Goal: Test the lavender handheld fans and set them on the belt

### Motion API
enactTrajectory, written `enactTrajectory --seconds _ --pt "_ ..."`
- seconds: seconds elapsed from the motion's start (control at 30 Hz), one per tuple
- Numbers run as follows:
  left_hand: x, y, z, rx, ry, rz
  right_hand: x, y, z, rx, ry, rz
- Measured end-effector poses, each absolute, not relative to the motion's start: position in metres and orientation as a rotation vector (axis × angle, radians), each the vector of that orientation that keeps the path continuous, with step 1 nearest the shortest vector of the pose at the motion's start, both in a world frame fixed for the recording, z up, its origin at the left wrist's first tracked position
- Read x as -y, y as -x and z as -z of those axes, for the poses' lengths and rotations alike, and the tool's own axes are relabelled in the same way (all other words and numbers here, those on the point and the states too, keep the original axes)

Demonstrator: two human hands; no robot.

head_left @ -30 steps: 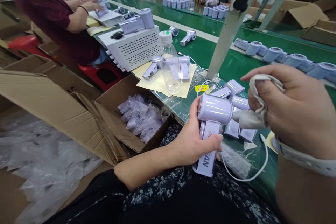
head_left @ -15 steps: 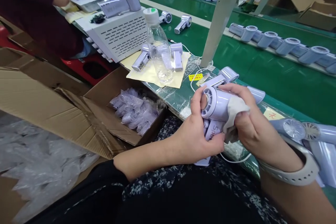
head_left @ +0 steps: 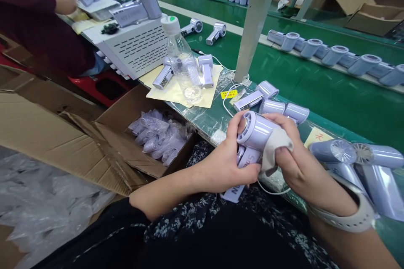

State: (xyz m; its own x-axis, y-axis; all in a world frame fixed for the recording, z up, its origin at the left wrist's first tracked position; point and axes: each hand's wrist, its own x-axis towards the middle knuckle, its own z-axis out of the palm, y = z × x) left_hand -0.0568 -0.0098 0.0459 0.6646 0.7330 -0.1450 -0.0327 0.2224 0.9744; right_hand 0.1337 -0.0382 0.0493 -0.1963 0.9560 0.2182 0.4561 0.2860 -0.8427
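A lavender handheld fan (head_left: 259, 131) with a round head and a lettered handle is held between both hands above my lap. My left hand (head_left: 229, 164) is wrapped round its handle and the near side of its head. In my right hand (head_left: 293, 155) is a crumpled white cloth (head_left: 274, 151), pressed against the fan's head; the fingers behind the head are partly hidden. Just beyond, more lavender fans (head_left: 249, 100) lie on the green bench (head_left: 208, 113). To the right of my right hand rest other fans (head_left: 334, 151) with their round ends showing.
An open carton (head_left: 107, 128) holds bagged lavender parts. A clear bottle (head_left: 186, 71) stands on yellow paper before a vented metal box (head_left: 139, 44). A metal post (head_left: 249, 38) rises from the bench. Fans line the green conveyor (head_left: 296, 75). A person's arm (head_left: 65, 0) is at far left.
The whole view has shifted slightly. The fan has tilted a little in my hands, and more of its lettered handle shows below my left hand. The cloth stays against the head.
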Motion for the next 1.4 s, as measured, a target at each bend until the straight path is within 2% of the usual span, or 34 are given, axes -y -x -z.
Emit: enactTrajectory --seconds 0.1,0.23,0.33,0.43,0.5,0.67,0.77,0.93,1.03,1.17,1.4 --pt "0.009 0.057 -0.047 -0.714 -1.244 -0.58 0.039 -0.136 -0.049 1.848 1.272 -0.852" --pt "0.012 0.051 -0.041 -0.894 -1.378 -0.718 0.025 -0.117 -0.05 1.676 1.33 -0.644" --pt "0.011 0.057 -0.042 -0.891 -1.359 -0.759 0.0 -0.112 -0.064 1.672 1.517 -0.553" --pt "0.008 0.07 -0.049 -0.765 -1.133 -0.637 -0.022 -0.121 -0.085 1.6 1.72 -0.375" --pt "0.006 0.077 -0.052 -0.669 -0.984 -0.596 -0.03 -0.126 -0.097 1.427 1.614 -0.397" --pt "-0.001 0.085 -0.053 -0.606 -0.856 -0.631 -0.035 -0.119 -0.103 1.176 1.085 -0.811" --pt "-0.003 0.088 -0.053 -0.633 -0.861 -0.624 -0.03 -0.112 -0.102 1.188 1.1 -0.837" --pt "0.001 0.081 -0.049 -0.707 -1.014 -0.642 -0.016 -0.1 -0.086 1.57 1.41 -0.618" --pt "0.009 0.07 -0.041 -0.891 -1.237 -0.808 -0.012 -0.091 -0.065 1.724 1.318 -0.667" --pt "0.015 0.062 -0.035 -1.009 -1.458 -0.945 -0.01 -0.087 -0.047 1.663 1.201 -0.633" --pt "0.01 0.058 -0.03 -0.968 -1.391 -0.967 0.001 -0.087 -0.034 1.706 1.21 -0.529"
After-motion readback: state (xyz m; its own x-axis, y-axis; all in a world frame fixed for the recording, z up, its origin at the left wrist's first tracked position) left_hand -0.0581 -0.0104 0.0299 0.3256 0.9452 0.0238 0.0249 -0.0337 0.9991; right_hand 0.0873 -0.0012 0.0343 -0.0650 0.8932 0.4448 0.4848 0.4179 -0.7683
